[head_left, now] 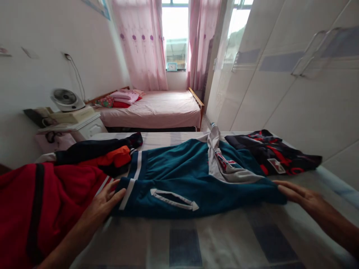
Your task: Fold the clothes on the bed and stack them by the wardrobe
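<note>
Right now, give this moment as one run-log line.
left hand: at teal garment, striped hem | right hand: at garment's opposite end | red garment: left of teal

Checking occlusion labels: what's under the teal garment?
The checked sheet shows along the near edge of the teal garment, so it likely runs beneath. Whatever else may lie under there is covered and can't be seen.

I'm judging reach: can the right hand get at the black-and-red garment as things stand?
Probably yes: the black-and-red garment lies just beyond the right hand, with only sheet visible between. The hand would likely have to leave the teal garment first.
</note>
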Motion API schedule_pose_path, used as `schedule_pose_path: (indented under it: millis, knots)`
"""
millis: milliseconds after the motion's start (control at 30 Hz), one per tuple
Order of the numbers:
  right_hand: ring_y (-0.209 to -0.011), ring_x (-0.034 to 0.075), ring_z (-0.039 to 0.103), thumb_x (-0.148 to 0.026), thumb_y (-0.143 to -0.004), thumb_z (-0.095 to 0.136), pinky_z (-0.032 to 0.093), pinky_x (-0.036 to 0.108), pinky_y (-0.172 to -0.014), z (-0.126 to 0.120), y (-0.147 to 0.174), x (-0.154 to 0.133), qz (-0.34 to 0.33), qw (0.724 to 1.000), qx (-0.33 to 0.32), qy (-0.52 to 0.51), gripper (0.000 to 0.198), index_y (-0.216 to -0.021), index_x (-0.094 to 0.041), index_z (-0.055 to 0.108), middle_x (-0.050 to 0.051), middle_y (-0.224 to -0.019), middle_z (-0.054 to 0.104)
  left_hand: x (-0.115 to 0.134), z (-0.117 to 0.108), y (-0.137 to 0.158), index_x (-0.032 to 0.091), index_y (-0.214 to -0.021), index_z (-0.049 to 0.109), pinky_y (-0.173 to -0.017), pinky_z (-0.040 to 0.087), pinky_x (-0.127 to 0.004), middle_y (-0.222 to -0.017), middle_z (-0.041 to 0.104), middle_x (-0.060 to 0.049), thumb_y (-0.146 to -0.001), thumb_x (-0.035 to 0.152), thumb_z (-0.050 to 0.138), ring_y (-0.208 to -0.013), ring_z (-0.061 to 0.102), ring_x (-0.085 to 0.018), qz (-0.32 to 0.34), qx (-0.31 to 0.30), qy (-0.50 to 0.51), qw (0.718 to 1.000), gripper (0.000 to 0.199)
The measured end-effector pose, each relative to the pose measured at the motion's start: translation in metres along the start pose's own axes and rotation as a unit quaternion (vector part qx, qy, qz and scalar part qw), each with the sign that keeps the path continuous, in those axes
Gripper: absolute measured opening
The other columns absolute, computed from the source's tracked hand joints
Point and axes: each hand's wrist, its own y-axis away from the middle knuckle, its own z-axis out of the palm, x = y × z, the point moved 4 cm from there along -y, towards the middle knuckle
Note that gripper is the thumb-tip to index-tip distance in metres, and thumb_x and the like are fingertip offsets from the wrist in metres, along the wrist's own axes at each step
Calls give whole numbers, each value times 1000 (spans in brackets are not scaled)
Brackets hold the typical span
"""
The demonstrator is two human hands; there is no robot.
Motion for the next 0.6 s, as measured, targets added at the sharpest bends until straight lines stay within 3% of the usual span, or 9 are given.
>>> schedule_pose_path:
  millis: [100, 200, 333, 467, 533, 600]
  knots:
    - [-99, 32, 63, -56, -71, 57, 48, 39, -86, 5, -3, -15, -18, 999, 20, 46, 34, -87, -30, 71, 5, -97, 72, 20, 12, 7, 20, -128, 47, -62, 58, -29, -96, 72, -9, -71, 38, 69, -77, 70, -23, -26, -16, 14, 999, 64]
    - [-87, 29, 65, -57, -71, 56, 49, 36, -78, 7, 1, -36, -33, 997, 3, 68, 36, -85, -27, 70, 4, -88, 72, 35, 11, 16, 23, -131, 44, -64, 57, -26, -104, 69, -8, -74, 37, 66, -83, 69, -22, -7, 10, 46, 999, 63]
    - [-93, 29, 65, -55, -71, 54, 49, 33, -77, -11, 7, -43, -39, 998, 49, 23, 37, -87, -25, 68, 3, -88, 71, 26, -2, 23, 29, -136, 38, -63, 57, -27, -106, 69, -6, -76, 40, 63, -82, 69, -21, -4, 20, 66, 998, 66]
    - [-78, 28, 67, -52, -72, 53, 49, 35, -67, -7, 4, -23, -46, 992, 23, 116, 31, -80, -26, 68, 4, -81, 72, -1, -8, 20, 22, -128, 50, -84, 53, -34, -119, 63, -9, -73, 47, 62, -105, 61, -28, 58, 1, -107, 993, 62]
    - [-74, 30, 67, -50, -72, 52, 49, 38, -64, 2, 3, -16, -57, 980, 22, 192, 30, -81, -27, 68, 6, -78, 72, -7, -8, 21, 21, -125, 53, -92, 48, -39, -123, 60, -10, -76, 47, 56, -109, 59, -30, 105, 13, -234, 966, 56]
    - [-80, 33, 66, -49, -72, 50, 49, 43, -67, 5, 7, -23, -88, 961, 74, 250, 35, -92, -26, 66, 9, -88, 71, 2, -7, 29, 20, -126, 52, -97, 43, -44, -127, 56, -12, -80, 43, 50, -112, 56, -31, 182, 59, -329, 925, 51]
